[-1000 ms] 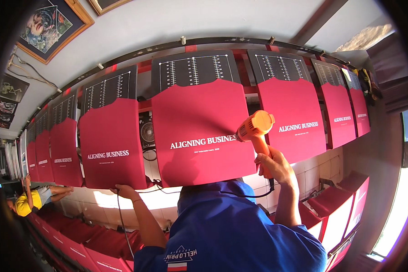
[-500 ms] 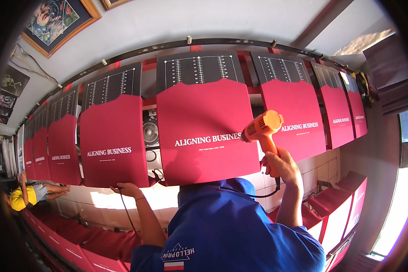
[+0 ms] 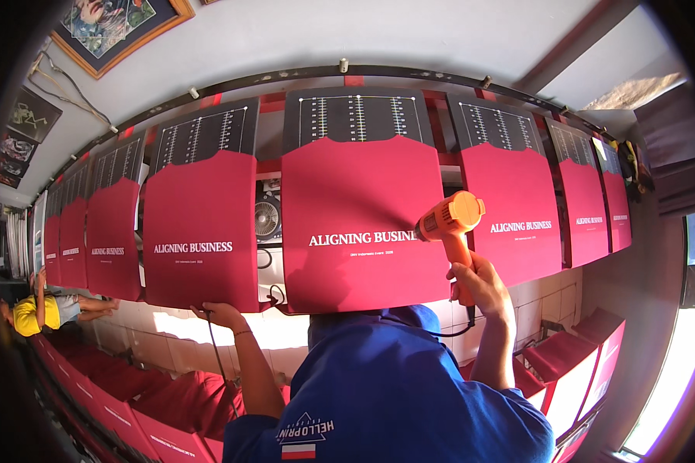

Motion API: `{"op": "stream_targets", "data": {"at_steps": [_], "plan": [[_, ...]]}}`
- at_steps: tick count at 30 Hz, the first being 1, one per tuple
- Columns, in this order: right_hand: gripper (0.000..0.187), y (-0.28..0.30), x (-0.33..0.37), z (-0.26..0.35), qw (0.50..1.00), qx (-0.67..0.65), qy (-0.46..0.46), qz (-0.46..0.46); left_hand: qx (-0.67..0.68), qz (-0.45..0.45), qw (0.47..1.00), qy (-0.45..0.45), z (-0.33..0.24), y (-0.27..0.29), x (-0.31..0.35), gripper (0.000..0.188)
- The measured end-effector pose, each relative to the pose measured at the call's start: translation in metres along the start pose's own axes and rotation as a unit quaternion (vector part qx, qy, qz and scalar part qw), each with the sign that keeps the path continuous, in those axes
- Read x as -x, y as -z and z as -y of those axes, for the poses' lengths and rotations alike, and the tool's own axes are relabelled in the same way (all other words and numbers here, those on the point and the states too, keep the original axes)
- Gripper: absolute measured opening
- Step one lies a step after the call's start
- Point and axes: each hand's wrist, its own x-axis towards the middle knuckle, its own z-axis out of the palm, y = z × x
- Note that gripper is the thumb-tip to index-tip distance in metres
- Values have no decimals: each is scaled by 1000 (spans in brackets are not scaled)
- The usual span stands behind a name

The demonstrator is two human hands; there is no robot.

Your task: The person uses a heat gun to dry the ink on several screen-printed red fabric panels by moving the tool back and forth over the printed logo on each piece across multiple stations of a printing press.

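My right hand is wrapped round the handle of an orange heat gun. Its nozzle points left, over the end of the white lettering on a red T-shirt. This shirt lies flat on a black board with white ruled scales, which shows above the neckline. Lower left, my left hand has its fingers closed on a thin dark cord, by the bottom edge of the neighbouring red T-shirt. From the heat gun's handle a black cord runs behind my body.
More boards with printed red shirts line the row on both sides. A second row of red shirts stands behind me. A fan sits beneath the gap between boards. At far left, a person in yellow sits low.
The heat gun has shifted slightly left relative to the shirt, its nozzle now covering more of the lettering's end. The whole view has swung a little; both hands keep their hold.
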Motion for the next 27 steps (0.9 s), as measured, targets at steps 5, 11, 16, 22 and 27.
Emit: {"op": "stream_targets", "data": {"at_steps": [5,11,16,22,27], "plan": [[30,-3,-2,7,999,8,-8,31,1,10,1000,4,5,1,-3,55],[28,-3,-7,4,998,8,-16,57,35,18,999,11,-5,-2,5,56],[28,-14,-7,6,998,18,-11,53,49,19,998,19,-1,0,2,55],[31,-20,-10,5,997,31,7,67,20,13,999,-23,4,-1,0,55],[29,-23,-9,11,996,35,-7,76,44,23,999,1,8,1,-4,56]]}}
